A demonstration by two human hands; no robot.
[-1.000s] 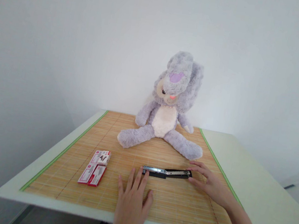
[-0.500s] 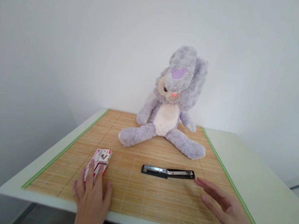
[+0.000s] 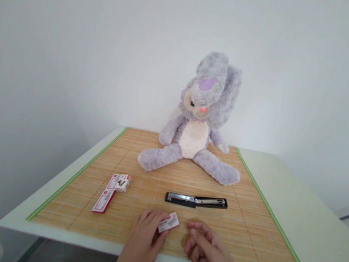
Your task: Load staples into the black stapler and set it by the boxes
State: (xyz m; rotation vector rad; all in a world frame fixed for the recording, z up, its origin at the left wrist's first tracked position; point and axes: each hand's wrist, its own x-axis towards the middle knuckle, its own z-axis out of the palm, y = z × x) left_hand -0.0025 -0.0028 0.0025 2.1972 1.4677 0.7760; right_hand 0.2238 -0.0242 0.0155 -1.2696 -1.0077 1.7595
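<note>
My left hand (image 3: pixel 145 236) grips a small white-and-red box (image 3: pixel 170 223), which looks like a staple box, near the front of the bamboo mat. To its right, my right hand (image 3: pixel 207 247) is held with loosely curled, parted fingers and nothing in them. A black stapler (image 3: pixel 197 201) lies opened out flat behind the hands, its metal parts facing up. Off to the left is a group of white-and-red boxes: a flat one (image 3: pixel 104 201) in front, with a smaller box (image 3: pixel 122 183) bearing a dark printed picture behind it.
A grey-lilac plush rabbit (image 3: pixel 194 139) sits at the back of the mat against the white wall (image 3: pixel 86 39), legs spread. The bamboo mat (image 3: pixel 138 195) has green edging and covers much of the white table (image 3: pixel 288 200).
My left hand has moved right from the group of boxes, bringing one small box with it. My right hand has come left and nearer to that box. The stapler stays put.
</note>
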